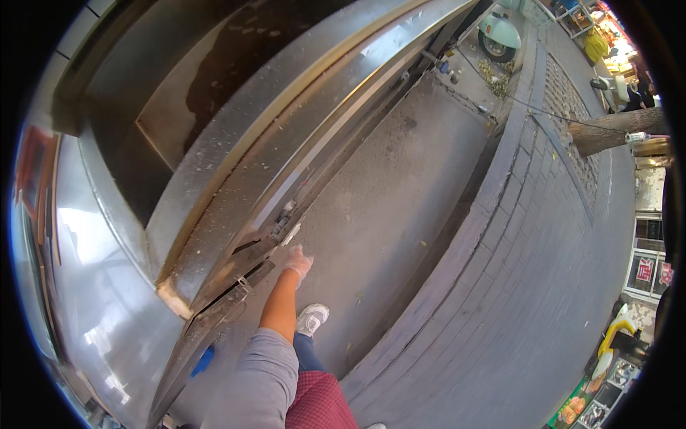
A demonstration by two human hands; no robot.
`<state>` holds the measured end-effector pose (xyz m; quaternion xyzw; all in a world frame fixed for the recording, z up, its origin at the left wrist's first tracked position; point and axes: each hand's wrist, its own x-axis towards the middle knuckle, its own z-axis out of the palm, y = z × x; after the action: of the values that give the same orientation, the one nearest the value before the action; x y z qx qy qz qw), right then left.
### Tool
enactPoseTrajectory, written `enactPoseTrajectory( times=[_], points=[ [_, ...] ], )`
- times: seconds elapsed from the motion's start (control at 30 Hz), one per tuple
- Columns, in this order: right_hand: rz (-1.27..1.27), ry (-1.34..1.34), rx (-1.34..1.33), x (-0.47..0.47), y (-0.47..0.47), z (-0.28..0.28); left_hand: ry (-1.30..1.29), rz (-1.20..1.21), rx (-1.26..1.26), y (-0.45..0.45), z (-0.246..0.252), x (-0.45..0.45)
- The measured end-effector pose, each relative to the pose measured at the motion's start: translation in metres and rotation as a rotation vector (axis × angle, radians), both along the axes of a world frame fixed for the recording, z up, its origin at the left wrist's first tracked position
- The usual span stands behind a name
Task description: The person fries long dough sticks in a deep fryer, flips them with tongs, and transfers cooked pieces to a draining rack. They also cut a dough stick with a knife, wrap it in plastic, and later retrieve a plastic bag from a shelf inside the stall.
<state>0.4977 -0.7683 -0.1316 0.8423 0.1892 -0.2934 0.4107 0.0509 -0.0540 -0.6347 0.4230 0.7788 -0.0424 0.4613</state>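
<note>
My left hand [298, 264], in a clear plastic glove, reaches forward from a grey sleeve, low beside a metal counter [268, 161]. Just beyond the fingers is a small white strip [292, 234]; whether the hand touches or holds it cannot be told. A metal chain [281, 220] lies along the counter's lower edge near the fingers. Left of the forearm, a metal latch [244, 283] sits on the counter's frame. My right hand is out of view.
A concrete strip [370, 214] runs between the counter and a raised stone kerb [455, 289]. At its far end hangs another chain [463, 99]. A pale green scooter [498, 35] stands beyond. A tree trunk [616, 126] rises from the paving. My white shoe [312, 320] is on the concrete.
</note>
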Motion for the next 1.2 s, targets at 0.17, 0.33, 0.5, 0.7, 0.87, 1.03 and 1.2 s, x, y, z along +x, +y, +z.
enactPoseTrajectory(
  times=[0.17, 0.33, 0.5, 0.7, 0.87, 1.03, 1.2],
  points=[
    [0.295, 0.213, -0.257, 0.004, -0.055, 0.031, 0.093, 0.166, 0.151, -0.038, -0.062, -0.005],
    [0.884, 0.496, -0.535, 0.002, -0.123, 0.045, -0.204, -0.359, -0.19, -0.164, 0.026, 0.053],
    [0.346, 0.355, -0.19, -0.019, -0.13, -0.019, -0.105, -0.63, -0.308, -0.229, 0.19, 0.148],
    [-0.22, 0.194, 0.205, 0.009, -0.07, -0.018, 0.05, -0.825, -0.149, -0.25, 0.277, 0.31],
    [-0.525, 0.135, 0.414, 0.076, -0.062, 0.04, 0.173, -0.968, 0.329, -0.155, 0.387, 0.431],
    [-0.782, 0.028, 0.515, 0.167, -0.095, 0.108, 0.269, -0.749, 0.658, -0.078, 0.513, 0.471],
    [-1.004, -0.068, 0.573, 0.267, -0.138, 0.168, 0.497, -0.332, 0.801, -0.052, 0.66, 0.438]
  ],
)
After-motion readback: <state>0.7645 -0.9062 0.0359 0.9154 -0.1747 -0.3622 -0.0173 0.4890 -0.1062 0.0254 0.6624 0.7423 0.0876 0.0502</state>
